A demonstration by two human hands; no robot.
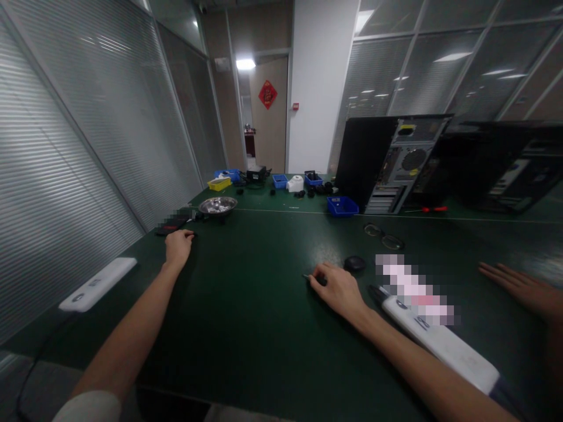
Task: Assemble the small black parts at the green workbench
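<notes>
My left hand (178, 249) is closed in a pinch at the left side of the green table (237, 305). A small dark thing shows at its fingertips, too small to name. Just beyond it lie a dark, partly blurred-out flat object (173, 223) and a shiny metal dish (217, 205) with small pieces in it. My right hand (336, 288) rests low over the table, its fingers curled and closed. A thin pale tip (305, 276) pokes out from a small dark object between these fingers; its kind is hidden. A black computer mouse (355, 263) sits beside the right knuckles.
White power strips (99, 284) lie left and right. Eyeglasses (382, 236), a blue bin (342, 206) and a computer tower (391, 164) stand farther right. Another person's hand (523, 287) lies flat at the right edge. Small bins and a power supply (257, 173) line the back.
</notes>
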